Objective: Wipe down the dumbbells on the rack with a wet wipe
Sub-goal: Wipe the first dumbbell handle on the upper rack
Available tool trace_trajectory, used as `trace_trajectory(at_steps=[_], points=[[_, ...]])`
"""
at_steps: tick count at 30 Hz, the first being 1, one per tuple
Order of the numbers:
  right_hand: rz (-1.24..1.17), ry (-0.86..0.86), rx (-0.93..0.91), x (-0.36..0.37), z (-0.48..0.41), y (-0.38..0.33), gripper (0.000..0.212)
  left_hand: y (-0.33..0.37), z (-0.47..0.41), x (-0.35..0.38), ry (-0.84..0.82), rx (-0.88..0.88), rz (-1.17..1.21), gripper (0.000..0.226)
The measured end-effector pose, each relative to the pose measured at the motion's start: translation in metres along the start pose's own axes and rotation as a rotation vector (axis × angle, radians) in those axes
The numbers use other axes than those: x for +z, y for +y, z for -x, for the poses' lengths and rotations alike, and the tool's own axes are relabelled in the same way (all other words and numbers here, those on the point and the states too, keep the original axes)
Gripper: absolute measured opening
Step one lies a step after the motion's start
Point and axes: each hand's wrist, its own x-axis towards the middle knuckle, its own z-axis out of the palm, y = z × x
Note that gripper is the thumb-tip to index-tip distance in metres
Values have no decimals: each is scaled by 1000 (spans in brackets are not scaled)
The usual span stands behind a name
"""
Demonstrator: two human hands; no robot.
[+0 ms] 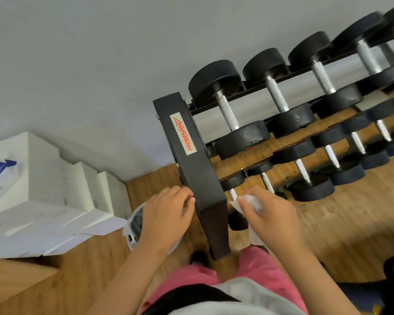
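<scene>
A black two-tier rack (191, 155) holds rows of black dumbbells with steel handles. My right hand (266, 214) pinches a white wet wipe (248, 202) against the handle of the smallest dumbbell (232, 181) at the left end of the lower tier. My left hand (166, 214) rests with its fingertips on the rack's black end post near its front corner. Larger dumbbells (228, 105) sit on the upper tier.
A bin lined with a white bag (132, 226) stands on the wooden floor under my left hand. White boxes (43, 189) are stacked at the left by the grey wall. My pink shorts and a foot show at the bottom.
</scene>
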Motion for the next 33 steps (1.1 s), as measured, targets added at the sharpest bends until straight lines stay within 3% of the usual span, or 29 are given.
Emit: trace_trajectory(at_steps=[7,13,18,24,26,29,33], points=[[-14,-117,-119,-23,-77,75,11,43,-44,30,17,-205,-36,23],[-46,-385,-220,-83,-164,139,10,142,-97,54,114,-376,-58,22],[-69,-373,-264,-119,-218,164,11,188,-117,67,36,-446,-15,23],[-217,-423,-225,-124,-228,161,9,204,-124,61,65,-554,38,27],[-297,-481,-185,-118,-227,155,11,206,-126,58,96,-615,168,33],[-479,-580,-143,-108,-225,133,10,209,-130,51,201,-675,596,37],[-739,-801,-76,-95,-219,98,14,211,-135,44,190,-610,1019,38]])
